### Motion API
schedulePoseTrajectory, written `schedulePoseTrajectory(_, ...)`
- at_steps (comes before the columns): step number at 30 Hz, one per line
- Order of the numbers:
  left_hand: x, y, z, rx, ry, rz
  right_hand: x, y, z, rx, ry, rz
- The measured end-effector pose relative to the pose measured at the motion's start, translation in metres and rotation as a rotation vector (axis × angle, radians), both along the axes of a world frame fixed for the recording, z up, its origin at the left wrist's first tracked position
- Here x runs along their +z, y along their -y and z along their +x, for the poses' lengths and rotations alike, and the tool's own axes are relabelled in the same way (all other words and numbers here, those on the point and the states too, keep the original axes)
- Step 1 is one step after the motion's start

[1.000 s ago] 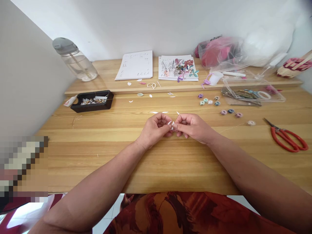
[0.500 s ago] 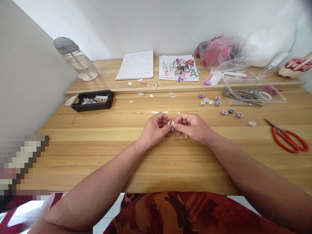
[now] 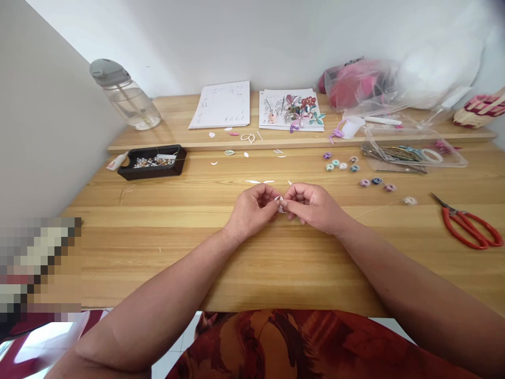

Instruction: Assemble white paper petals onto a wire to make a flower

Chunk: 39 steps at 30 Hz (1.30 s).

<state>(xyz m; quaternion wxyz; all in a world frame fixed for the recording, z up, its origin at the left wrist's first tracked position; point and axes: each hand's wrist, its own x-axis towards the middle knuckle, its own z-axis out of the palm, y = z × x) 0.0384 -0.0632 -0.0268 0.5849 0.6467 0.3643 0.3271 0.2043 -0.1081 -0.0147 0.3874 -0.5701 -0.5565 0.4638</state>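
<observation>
My left hand (image 3: 254, 209) and my right hand (image 3: 310, 205) meet over the middle of the table, fingertips almost touching. Both pinch one small white petal-shaped piece (image 3: 281, 202), partly hidden by the thumbs. Just beyond the fingers lie thin white leaf-shaped pieces (image 3: 253, 181). A fine thread runs from near my right hand toward a bobbin of pale thread (image 3: 410, 200) on the right. Farther right rest red-handled scissors (image 3: 467, 226).
A black tray (image 3: 153, 171) of beads and a water bottle (image 3: 128, 97) stand at left. Papers (image 3: 221, 105), finished flower pieces (image 3: 300, 110) and plastic bags (image 3: 359, 87) lie on the raised back shelf. Several thread bobbins (image 3: 365, 182) and a clear plastic box (image 3: 414, 150) sit at right.
The white piece has turned slightly between my fingertips, and its upper points show less. My hands stay in nearly the same place; the whole view has shifted a little.
</observation>
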Motion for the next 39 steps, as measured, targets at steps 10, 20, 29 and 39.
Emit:
schedulePoseTrajectory(10,-0.0004,-0.0023,0.0011,0.033,-0.060,0.076,-0.0022,-0.0002,0.0004,-0.015,-0.005,0.002)
schedulePoseTrajectory(20,-0.0067,-0.0022,0.0003,0.048,-0.082,0.085,0.0029,0.0010,-0.0019,-0.015,-0.002,0.001)
schedulePoseTrajectory(29,-0.0076,-0.0014,0.0001,0.038,-0.092,0.093,0.0024,0.0012,-0.0023,-0.011,0.003,0.005)
schedulePoseTrajectory(39,-0.0026,-0.0004,0.0000,0.014,-0.064,0.118,-0.0023,-0.0011,0.0022,0.014,-0.045,-0.032)
